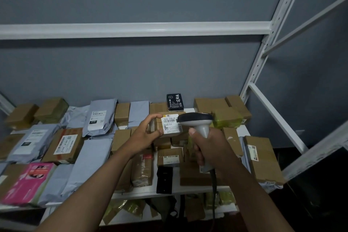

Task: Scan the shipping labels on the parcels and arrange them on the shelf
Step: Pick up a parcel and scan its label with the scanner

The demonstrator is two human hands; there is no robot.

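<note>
My left hand [146,133] grips a small cardboard parcel [169,125] above the shelf, its white shipping label [171,123] facing me. My right hand [207,147] grips the handle of a grey handheld barcode scanner [195,119]. The scanner's dark head sits right beside the label's right edge, pointing at it. A cable hangs from the scanner's handle down past my right forearm.
The white shelf board [243,130] is crowded with brown boxes, grey poly mailers [98,117], a pink packet [30,181], a black box [174,101] at the back and a black item [164,179] near the front. More parcels lie on the shelf below. White uprights [263,58] stand right.
</note>
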